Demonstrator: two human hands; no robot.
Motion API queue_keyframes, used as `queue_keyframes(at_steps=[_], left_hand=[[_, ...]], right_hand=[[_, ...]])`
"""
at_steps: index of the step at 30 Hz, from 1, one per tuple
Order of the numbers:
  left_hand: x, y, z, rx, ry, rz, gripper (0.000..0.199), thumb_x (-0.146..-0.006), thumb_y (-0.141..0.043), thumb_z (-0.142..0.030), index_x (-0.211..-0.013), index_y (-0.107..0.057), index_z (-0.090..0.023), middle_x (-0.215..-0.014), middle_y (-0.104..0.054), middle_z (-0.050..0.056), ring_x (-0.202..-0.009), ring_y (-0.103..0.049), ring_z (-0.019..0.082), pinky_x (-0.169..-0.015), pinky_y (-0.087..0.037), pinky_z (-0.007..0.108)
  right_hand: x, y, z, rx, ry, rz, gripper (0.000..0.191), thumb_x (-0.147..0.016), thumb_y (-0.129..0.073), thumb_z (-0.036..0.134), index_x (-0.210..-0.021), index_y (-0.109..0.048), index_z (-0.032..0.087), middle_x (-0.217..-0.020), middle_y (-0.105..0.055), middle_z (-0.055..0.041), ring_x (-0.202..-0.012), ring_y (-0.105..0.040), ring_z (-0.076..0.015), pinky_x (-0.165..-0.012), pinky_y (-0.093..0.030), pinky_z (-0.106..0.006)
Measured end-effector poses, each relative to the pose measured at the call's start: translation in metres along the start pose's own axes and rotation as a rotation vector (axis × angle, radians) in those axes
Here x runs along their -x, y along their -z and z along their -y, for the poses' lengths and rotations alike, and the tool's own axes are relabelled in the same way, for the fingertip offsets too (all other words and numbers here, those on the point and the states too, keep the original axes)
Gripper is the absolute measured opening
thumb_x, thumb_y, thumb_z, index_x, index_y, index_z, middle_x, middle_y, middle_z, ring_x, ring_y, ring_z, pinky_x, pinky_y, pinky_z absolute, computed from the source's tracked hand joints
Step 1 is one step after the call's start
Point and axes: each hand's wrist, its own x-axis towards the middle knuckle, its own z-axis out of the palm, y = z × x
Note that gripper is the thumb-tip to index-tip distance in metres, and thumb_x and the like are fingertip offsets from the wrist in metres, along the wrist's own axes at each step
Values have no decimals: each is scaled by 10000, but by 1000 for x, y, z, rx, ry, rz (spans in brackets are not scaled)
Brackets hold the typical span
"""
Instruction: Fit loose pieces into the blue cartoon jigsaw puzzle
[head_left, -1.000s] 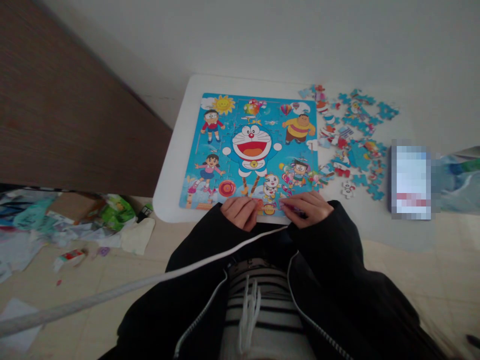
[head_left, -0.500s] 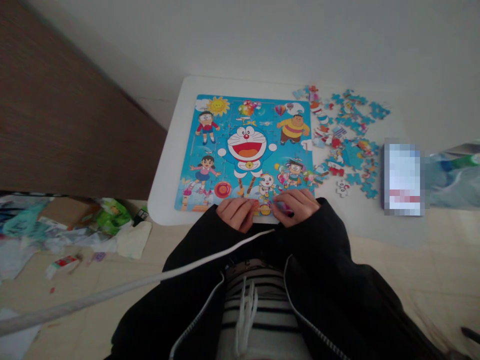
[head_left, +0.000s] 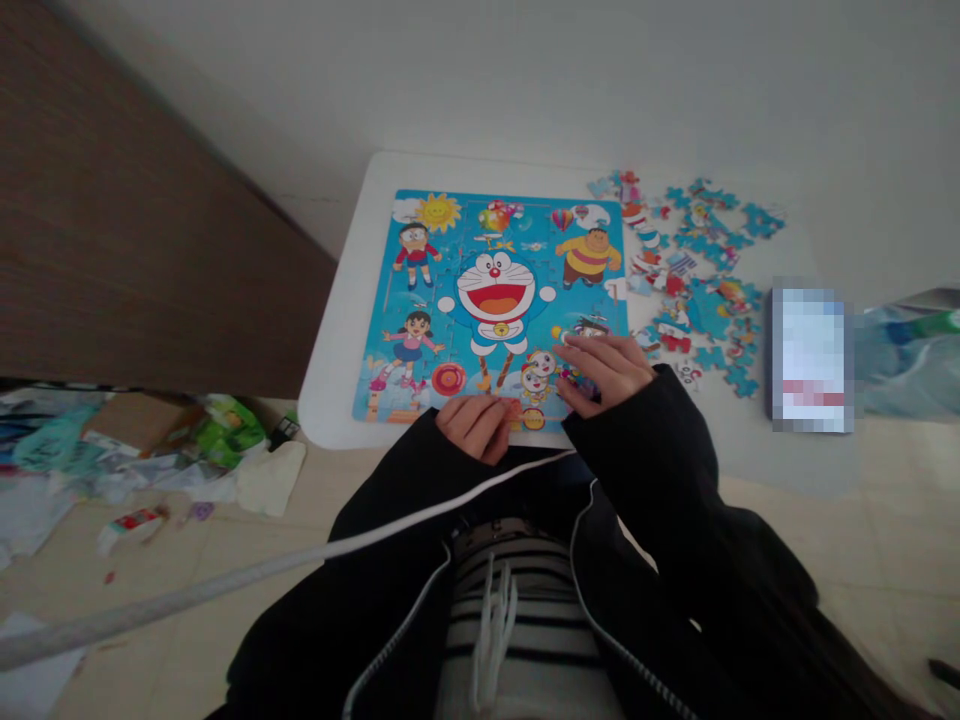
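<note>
A blue cartoon jigsaw puzzle (head_left: pixel 495 290) lies assembled on the white table (head_left: pixel 337 350), with a round-headed blue cat character at its centre. My left hand (head_left: pixel 474 428) rests at the puzzle's near edge, fingertips by a small orange patch. My right hand (head_left: pixel 604 372) lies flat over the lower right of the picture, fingers pointing up and left. Whether either hand holds a small piece is hard to tell. Several loose puzzle pieces (head_left: pixel 697 270) lie scattered to the right of the board. One white piece (head_left: pixel 688 373) sits near my right wrist.
A blurred rectangular object (head_left: pixel 808 360) stands at the table's right. Beyond it lies a plastic bag (head_left: pixel 907 360). A dark wooden cabinet (head_left: pixel 150 200) rises on the left. Paper and packaging litter (head_left: pixel 150 450) the floor. A pale cord (head_left: pixel 262 565) crosses in front of my body.
My right hand has moved forward, up the puzzle, and flattened out. My left hand has stayed at the near edge. The board and loose pieces have not moved.
</note>
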Motion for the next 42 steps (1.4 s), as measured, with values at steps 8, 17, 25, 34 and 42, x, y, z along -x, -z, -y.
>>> queue_keyframes(at_steps=[8, 17, 25, 34, 42], left_hand=[[0, -3, 2, -11, -18, -43, 125, -780, -517, -138, -853, -617, -117, -773, -659, 57, -667, -590, 148, -615, -479, 262], [-12, 1, 4, -84, -68, 46, 85, -815, -530, -158, -811, -606, -120, -719, -645, 34, -590, -557, 126, -539, -418, 250], [-13, 1, 11, -153, -69, 180, 138, -850, -519, -196, -941, -597, -127, -743, -656, 33, -599, -560, 135, -565, -391, 264], [-25, -3, 13, -149, -125, 118, 118, -847, -523, -152, -870, -624, -95, -651, -636, 34, -533, -525, 131, -511, -360, 274], [-25, -3, 14, -148, -126, 121, 120, -840, -537, -160, -870, -638, -101, -647, -629, 32, -534, -505, 132, -515, -373, 269]], right_hand=[[-8, -11, 1, -12, 44, 99, 256, -812, -555, 244, -1024, -667, 156, -931, -686, -65, -841, -589, -195, -820, -474, -329], [-1, -12, 9, -79, 4, 92, 200, -829, -563, 292, -913, -699, 172, -902, -698, -54, -814, -609, -168, -781, -483, -305], [7, -14, 9, -102, -5, 36, 161, -823, -583, 280, -856, -713, 191, -887, -707, -33, -794, -623, -157, -746, -498, -294], [6, -12, 9, -126, -30, 53, 155, -821, -581, 266, -878, -716, 213, -920, -704, -35, -837, -610, -169, -771, -509, -320], [8, -16, 10, -120, -36, -13, 143, -811, -598, 263, -832, -722, 194, -882, -710, -28, -796, -610, -159, -759, -510, -298]])
